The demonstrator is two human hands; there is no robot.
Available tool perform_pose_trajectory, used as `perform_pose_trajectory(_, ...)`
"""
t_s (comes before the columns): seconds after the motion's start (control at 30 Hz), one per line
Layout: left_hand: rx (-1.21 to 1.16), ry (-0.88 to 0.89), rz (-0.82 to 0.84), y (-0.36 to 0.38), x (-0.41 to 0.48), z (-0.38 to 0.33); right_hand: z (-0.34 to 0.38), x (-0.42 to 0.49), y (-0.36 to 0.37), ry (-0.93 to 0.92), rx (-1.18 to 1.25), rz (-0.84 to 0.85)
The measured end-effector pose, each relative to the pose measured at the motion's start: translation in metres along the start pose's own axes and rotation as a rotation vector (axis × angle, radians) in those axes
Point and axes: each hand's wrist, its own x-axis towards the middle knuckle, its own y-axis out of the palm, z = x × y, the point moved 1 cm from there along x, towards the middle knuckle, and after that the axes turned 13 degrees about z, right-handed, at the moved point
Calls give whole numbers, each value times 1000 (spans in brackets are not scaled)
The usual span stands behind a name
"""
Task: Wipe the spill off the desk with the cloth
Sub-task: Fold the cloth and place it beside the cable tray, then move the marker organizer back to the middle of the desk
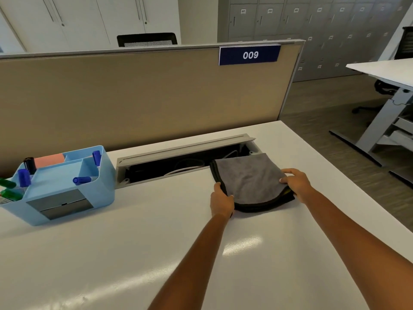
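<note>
We see both hands on a folded grey cloth (250, 177) lying on the white table (111, 253): the left hand (221, 201) grips its near left edge, the right hand (297, 183) rests on its right side. The cloth's far edge overlaps an open cable tray (178, 162). A light blue organiser (67, 198) with markers sits well to the left, before a beige partition (134, 97) labelled 009.

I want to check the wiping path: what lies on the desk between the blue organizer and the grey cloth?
In the head view, bare white desk separates the blue organizer from the grey cloth; farther back, the open cable tray spans that gap.
</note>
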Motion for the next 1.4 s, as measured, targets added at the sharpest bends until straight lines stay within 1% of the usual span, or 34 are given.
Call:
perform_pose_trajectory(0.17,141,13,59,12,-8,0,-3,-5,-6,-25,-73,-113)
perform_pose_trajectory(0.23,263,12,57,13,-11,2,-8,-11,-4,-41,-145,-136)
perform_pose_trajectory(0.33,510,-9,17,8,-16,6,-14,-20,3,-89,-347,-161)
perform_pose_trajectory(0.4,589,-3,-7,4,-20,12,-16,-27,9,-69,-525,-180)
perform_pose_trajectory(0.47,638,28,-42,-3,-26,19,-20,-36,18,-63,-654,-197)
perform_pose_trajectory(0.57,674,84,-138,-20,-37,37,-31,-54,40,-158,-755,-202)
perform_pose_trajectory(0.7,682,122,-291,-54,-58,68,-49,-89,79,-350,-789,-278)
perform_pose_trajectory(0.77,671,140,-367,-73,-69,81,-54,-109,103,-424,-784,-264)
perform_pose_trajectory(0.87,654,158,-496,-108,-84,98,-53,-135,144,-546,-671,-176)
perform_pose_trajectory(0.9,647,153,-538,-122,-89,104,-50,-144,161,-602,-637,-122)
perform_pose_trajectory(0.97,622,130,-616,-149,-97,116,-38,-162,191,-675,-547,44)
perform_pose_trajectory(1.03,584,90,-708,-179,-106,126,-20,-174,218,-707,-478,188)
perform_pose_trajectory(1.1,559,-11,-808,-210,-114,134,2,-179,242,-732,-457,270)
perform_pose_trajectory(1.17,522,-141,-857,-238,-119,139,26,-179,264,-714,-427,334)
perform_pose_trajectory(1.23,473,-196,-878,-267,-125,142,50,-178,289,-654,-399,381)
perform_pose_trajectory(1.33,380,-164,-872,-308,-125,141,84,-172,321,-539,-331,429)
perform_pose_trajectory(1.4,251,-115,-854,-332,-122,139,105,-168,338,-489,-278,443)
